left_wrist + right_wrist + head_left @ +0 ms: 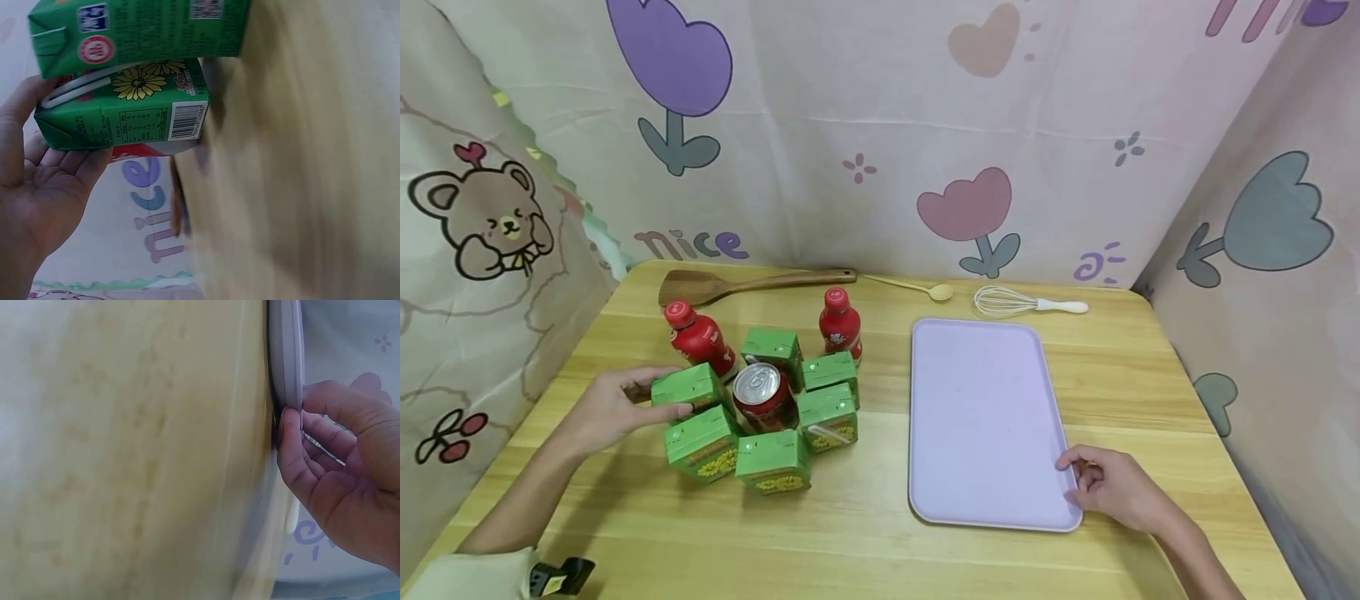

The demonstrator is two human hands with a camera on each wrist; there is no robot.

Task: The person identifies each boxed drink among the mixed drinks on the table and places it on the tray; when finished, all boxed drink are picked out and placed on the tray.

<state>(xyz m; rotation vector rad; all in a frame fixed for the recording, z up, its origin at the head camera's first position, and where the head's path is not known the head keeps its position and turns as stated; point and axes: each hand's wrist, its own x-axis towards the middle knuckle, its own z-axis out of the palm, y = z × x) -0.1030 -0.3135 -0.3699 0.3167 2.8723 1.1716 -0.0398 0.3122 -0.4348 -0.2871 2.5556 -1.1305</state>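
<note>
My left hand (613,410) grips a green drink carton (688,387) at the left of a ring of several green cartons; in the left wrist view the thumb and fingers of the hand (47,181) lie on opposite sides of the carton (125,119). Inside the ring stands a dark red can (765,404) with a silver top. Two red bottles (702,340) (840,323) stand behind the cartons. On the right, my right hand (1112,487) pinches the right edge of a lilac tray (985,425); the right wrist view shows thumb and fingertips of the hand (350,462) on its rim (289,356).
Along the table's back edge lie a wooden spatula (700,287), a small yellow spoon (940,292) and a white whisk (1060,306). Patterned cloth (850,100) hangs behind and on both sides of the wooden table (850,550).
</note>
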